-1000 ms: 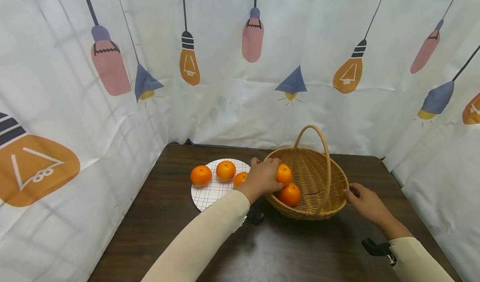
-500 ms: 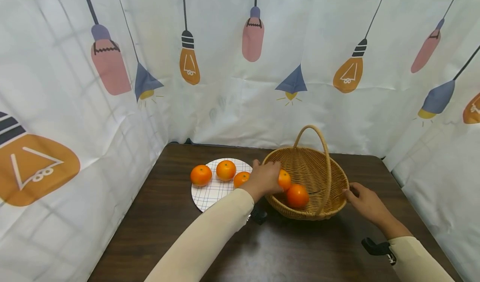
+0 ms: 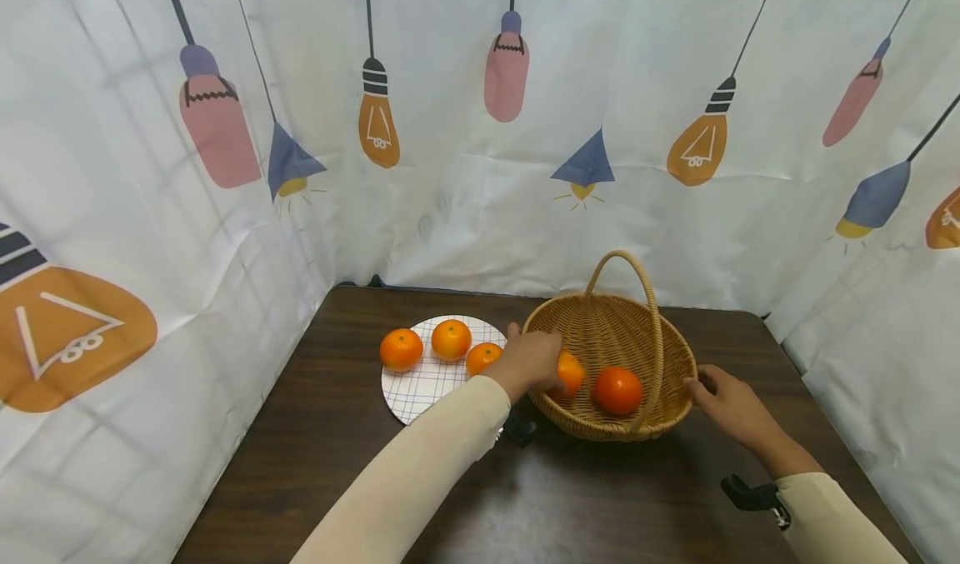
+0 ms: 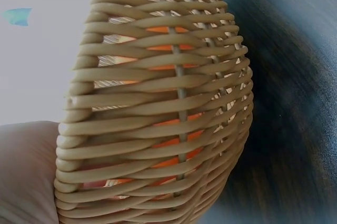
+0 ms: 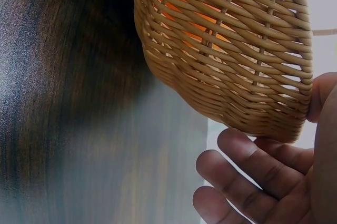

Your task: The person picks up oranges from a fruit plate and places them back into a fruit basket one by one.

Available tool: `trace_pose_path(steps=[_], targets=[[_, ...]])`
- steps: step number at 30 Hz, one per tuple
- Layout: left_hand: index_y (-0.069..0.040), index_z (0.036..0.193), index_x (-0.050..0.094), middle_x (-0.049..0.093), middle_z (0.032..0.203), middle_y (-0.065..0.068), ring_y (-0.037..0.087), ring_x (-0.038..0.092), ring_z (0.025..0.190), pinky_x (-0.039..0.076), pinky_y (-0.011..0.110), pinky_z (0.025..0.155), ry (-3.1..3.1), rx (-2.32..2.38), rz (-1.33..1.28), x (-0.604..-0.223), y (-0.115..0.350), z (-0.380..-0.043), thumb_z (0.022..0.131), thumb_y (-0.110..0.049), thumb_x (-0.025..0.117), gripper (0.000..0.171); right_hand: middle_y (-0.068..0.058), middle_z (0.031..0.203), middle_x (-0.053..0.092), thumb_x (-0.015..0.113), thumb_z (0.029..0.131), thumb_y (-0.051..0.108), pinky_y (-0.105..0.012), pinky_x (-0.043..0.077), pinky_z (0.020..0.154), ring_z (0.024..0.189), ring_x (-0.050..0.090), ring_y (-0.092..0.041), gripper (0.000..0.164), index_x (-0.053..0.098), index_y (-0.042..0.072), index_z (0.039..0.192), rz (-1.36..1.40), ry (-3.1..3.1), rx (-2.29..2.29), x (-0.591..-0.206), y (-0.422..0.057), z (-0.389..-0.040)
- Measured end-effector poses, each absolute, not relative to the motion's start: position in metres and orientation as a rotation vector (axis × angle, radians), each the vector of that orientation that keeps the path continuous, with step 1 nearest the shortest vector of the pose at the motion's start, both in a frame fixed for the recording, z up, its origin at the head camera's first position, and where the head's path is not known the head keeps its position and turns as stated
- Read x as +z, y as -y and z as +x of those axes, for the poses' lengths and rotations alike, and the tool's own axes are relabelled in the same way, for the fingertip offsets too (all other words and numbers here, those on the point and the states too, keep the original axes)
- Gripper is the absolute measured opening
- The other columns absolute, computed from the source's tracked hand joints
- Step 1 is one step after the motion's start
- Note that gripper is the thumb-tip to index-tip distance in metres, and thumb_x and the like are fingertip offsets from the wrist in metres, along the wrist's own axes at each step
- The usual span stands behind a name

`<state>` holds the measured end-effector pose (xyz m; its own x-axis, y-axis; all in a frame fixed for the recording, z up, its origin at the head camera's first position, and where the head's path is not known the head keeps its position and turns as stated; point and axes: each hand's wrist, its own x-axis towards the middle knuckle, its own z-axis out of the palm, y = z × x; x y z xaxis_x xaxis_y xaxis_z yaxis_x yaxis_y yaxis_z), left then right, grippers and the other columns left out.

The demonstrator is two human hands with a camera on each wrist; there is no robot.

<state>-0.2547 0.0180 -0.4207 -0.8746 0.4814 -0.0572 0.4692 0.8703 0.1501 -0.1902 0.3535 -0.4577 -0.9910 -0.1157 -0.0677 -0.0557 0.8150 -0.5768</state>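
Observation:
My left hand [image 3: 536, 360] reaches over the left rim of a wicker basket [image 3: 600, 318] and holds an orange [image 3: 571, 372] low inside it. Another orange [image 3: 618, 391] lies loose on the basket floor. At the basket's right side, my right hand [image 3: 731, 401] pinches the rim between thumb and index finger; its other fingers [image 5: 237, 142] spread below the rim in the right wrist view. Woven wall [image 4: 152, 97] fills much of the left wrist view and hides the left fingers, with orange patches showing through the gaps.
Left of the basket lies a round white checked plate [image 3: 420, 397]. On it are several oranges [image 3: 452, 340], one at its left edge. The basket's tall arched handle [image 3: 651, 297] rises over its right half. Behind the dark wooden table [image 3: 600, 497] hangs a printed curtain [image 3: 465, 214].
My left hand has lowered the orange deeper into the basket and slightly right. The loose orange has rolled right across the basket floor. My right hand stays on the rim.

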Motion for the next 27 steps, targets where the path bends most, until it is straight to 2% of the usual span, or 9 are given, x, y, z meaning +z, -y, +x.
trace_pose_path(steps=[3, 8, 13, 18, 23, 27], targets=[[-0.020, 0.107, 0.066, 0.068, 0.093, -0.007, 0.015, 0.063, 0.088, 0.030, 0.049, 0.091, -2.948, 0.220, 0.761, -0.422, -0.018, -0.256, 0.081, -0.046, 0.085, 0.041, -0.027, 0.125, 0.064, 0.043, 0.108, 0.048, -0.054, 0.056, 0.076, 0.105, 0.067, -0.039, 0.069, 0.040, -0.009, 0.147, -0.134, -2.900, -0.909, -0.457, -0.353, -0.190], [-0.021, 0.097, 0.064, 0.064, 0.084, -0.011, 0.011, 0.061, 0.083, 0.028, 0.049, 0.090, -2.944, 0.319, 0.795, -0.426, -0.015, -0.258, 0.087, -0.042, 0.079, 0.027, -0.027, 0.125, 0.064, 0.044, 0.108, 0.047, -0.053, 0.056, 0.076, 0.104, 0.067, -0.038, 0.068, 0.041, -0.009, 0.147, -0.133, -2.901, -0.911, -0.457, -0.352, -0.190], [-0.020, 0.103, 0.065, 0.067, 0.090, -0.011, 0.011, 0.062, 0.087, 0.027, 0.051, 0.096, -2.966, 0.452, 0.853, -0.428, -0.009, -0.257, 0.094, -0.038, 0.071, 0.021, -0.027, 0.124, 0.064, 0.043, 0.109, 0.047, -0.052, 0.056, 0.075, 0.103, 0.067, -0.038, 0.068, 0.040, -0.009, 0.147, -0.139, -2.895, -0.914, -0.456, -0.351, -0.189], [-0.018, 0.115, 0.069, 0.072, 0.106, -0.009, 0.012, 0.065, 0.101, 0.027, 0.050, 0.103, -2.981, 0.652, 0.920, -0.433, 0.000, -0.254, 0.099, -0.033, 0.064, 0.023, -0.027, 0.124, 0.064, 0.043, 0.108, 0.048, -0.053, 0.056, 0.075, 0.104, 0.067, -0.040, 0.070, 0.040, -0.010, 0.147, -0.138, -2.897, -0.899, -0.456, -0.351, -0.189], [-0.015, 0.122, 0.069, 0.069, 0.122, -0.003, 0.019, 0.055, 0.129, 0.034, 0.049, 0.106, -3.050, 0.788, 1.014, -0.439, 0.011, -0.252, 0.101, -0.029, 0.062, 0.026, -0.027, 0.122, 0.064, 0.042, 0.109, 0.049, -0.056, 0.055, 0.076, 0.105, 0.066, -0.042, 0.070, 0.040, -0.011, 0.146, -0.139, -2.910, -0.867, -0.455, -0.351, -0.191], [-0.013, 0.125, 0.068, 0.067, 0.128, 0.001, 0.023, 0.049, 0.136, 0.036, 0.050, 0.107, -3.080, 0.913, 1.014, -0.438, 0.022, -0.250, 0.101, -0.027, 0.063, 0.028, -0.026, 0.121, 0.065, 0.042, 0.109, 0.049, -0.056, 0.055, 0.077, 0.104, 0.066, -0.041, 0.071, 0.040, -0.011, 0.146, -0.139, -2.908, -0.870, -0.455, -0.352, -0.191]])
